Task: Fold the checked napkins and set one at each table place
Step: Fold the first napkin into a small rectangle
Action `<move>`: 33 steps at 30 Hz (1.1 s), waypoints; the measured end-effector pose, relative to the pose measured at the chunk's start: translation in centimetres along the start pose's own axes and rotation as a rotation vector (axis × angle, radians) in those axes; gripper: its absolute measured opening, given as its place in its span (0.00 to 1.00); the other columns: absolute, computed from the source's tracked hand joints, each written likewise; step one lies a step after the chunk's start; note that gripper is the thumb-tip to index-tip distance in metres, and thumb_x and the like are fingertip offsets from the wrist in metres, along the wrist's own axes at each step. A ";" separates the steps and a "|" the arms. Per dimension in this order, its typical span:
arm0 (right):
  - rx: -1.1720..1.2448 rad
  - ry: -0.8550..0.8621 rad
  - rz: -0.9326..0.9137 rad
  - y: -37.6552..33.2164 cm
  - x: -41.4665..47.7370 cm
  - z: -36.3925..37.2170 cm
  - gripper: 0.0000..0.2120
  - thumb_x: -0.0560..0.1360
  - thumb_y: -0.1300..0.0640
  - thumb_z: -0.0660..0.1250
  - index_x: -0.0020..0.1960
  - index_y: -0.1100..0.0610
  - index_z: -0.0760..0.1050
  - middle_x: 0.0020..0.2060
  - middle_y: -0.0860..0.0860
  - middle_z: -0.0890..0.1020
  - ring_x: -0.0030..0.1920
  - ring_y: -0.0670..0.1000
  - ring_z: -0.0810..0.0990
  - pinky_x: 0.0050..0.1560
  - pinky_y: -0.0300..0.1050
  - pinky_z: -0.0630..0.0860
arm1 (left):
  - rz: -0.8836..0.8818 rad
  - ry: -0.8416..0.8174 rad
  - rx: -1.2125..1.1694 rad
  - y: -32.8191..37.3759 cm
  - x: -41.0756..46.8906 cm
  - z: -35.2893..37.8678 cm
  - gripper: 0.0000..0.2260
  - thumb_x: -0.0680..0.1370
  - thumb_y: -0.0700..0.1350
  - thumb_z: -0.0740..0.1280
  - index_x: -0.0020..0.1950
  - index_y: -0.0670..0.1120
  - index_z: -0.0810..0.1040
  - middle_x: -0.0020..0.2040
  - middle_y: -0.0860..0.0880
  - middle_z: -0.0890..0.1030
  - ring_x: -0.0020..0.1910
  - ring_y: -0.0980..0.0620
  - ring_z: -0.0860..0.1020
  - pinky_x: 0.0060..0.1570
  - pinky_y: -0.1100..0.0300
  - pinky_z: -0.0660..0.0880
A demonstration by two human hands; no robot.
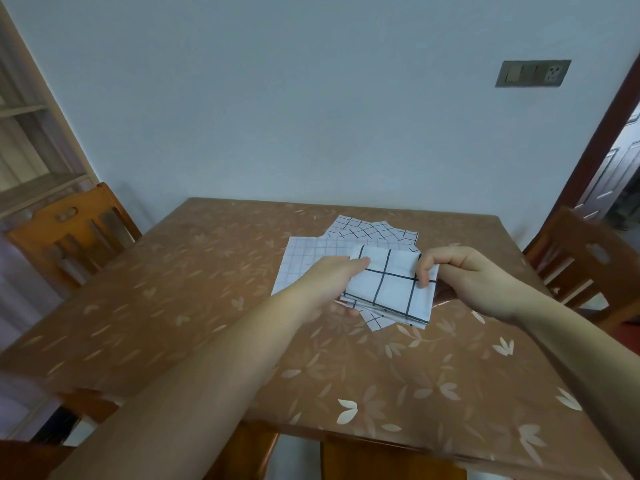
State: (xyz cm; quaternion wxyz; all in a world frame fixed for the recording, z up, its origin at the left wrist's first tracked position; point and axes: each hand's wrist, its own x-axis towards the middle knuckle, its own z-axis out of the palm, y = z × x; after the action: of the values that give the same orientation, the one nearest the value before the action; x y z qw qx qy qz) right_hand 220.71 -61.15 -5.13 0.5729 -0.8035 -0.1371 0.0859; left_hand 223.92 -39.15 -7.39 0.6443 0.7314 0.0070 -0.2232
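Item 1. Folded napkin (388,289): white, bold black check, folded to a small layered rectangle. It is held between the two sets of fingers just above the pile, with its layered edges toward the person.

Item 2. Left hand (332,278): grasps the left edge of the folded napkin. One fingertip lies on top at the far left corner, and the other fingers (346,310) show beneath the near left edge.

Item 3. Right hand (464,275): fingers (424,271) curled, pinching the right edge of the folded napkin.

Item 4. Grey-check napkin (304,258): unfolded, flat on the bench, under and beyond the left fingers.

Item 5. Diagonal-check napkin (374,230): unfolded, lying askew, beyond both sets of fingers. The grey-check napkin partly overlaps it.

Item 6. Corner (375,323) of fine-checked cloth: it shows from under the folded napkin, nearer the person than the fingers. Which napkin it belongs to cannot be told.

Item 7. Bench (433,382): square, with a brown cover printed in pale leaves. The pile sits past its middle.

Item 8. Left chair (69,233): wooden, at the bench edge, well left of the left fingers.

Item 9. Right chair (581,261): wooden, at the bench edge, right of the right fingers.

Item 10. Socket plate (533,73): on the pale wall, above and beyond the right fingers.
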 end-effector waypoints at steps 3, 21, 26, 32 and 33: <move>0.047 -0.001 0.029 0.2 0.0 -0.1 0.22 0.76 0.74 0.49 0.35 0.59 0.76 0.41 0.60 0.81 0.40 0.57 0.80 0.39 0.41 0.79 | 0.204 0.081 0.169 -0.4 0.3 0.2 0.17 0.81 0.53 0.62 0.58 0.40 0.76 0.41 0.43 0.77 0.22 0.54 0.76 0.27 0.60 0.69; -0.625 0.436 -0.176 -1.2 1.2 3.2 0.25 0.81 0.49 0.58 0.28 0.55 0.58 0.21 0.49 0.62 0.26 0.49 0.61 0.30 0.46 0.59 | 0.488 -0.074 0.528 1.1 -1.9 1.2 0.12 0.81 0.55 0.61 0.43 0.49 0.74 0.28 0.56 0.72 0.24 0.55 0.68 0.30 0.60 0.65; -0.793 0.487 -0.207 -1.4 1.6 4.4 0.25 0.80 0.50 0.58 0.27 0.53 0.57 0.20 0.49 0.63 0.26 0.51 0.62 0.28 0.44 0.56 | 0.532 0.148 0.516 1.7 -1.2 2.5 0.24 0.81 0.62 0.52 0.44 0.45 0.76 0.36 0.48 0.77 0.38 0.49 0.74 0.42 0.53 0.70; -0.670 0.506 -0.243 -1.2 1.5 4.0 0.24 0.81 0.52 0.58 0.27 0.53 0.57 0.21 0.48 0.63 0.26 0.51 0.61 0.29 0.45 0.58 | 0.721 0.195 0.489 1.5 -1.1 3.2 0.18 0.84 0.54 0.54 0.35 0.52 0.70 0.29 0.54 0.69 0.31 0.56 0.67 0.35 0.58 0.65; -0.641 0.505 -0.252 -1.1 1.4 3.9 0.24 0.81 0.52 0.58 0.27 0.53 0.57 0.21 0.48 0.62 0.26 0.50 0.61 0.29 0.45 0.57 | 0.739 0.202 0.487 1.6 -1.1 3.3 0.18 0.84 0.52 0.55 0.34 0.54 0.67 0.27 0.55 0.67 0.30 0.56 0.66 0.33 0.59 0.64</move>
State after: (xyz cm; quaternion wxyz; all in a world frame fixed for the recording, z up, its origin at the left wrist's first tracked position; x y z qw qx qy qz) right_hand 220.78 -56.89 -5.34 0.3160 -0.9136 -0.1093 -0.2312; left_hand 222.32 -42.24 -5.79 0.4862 0.8331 -0.2443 0.0993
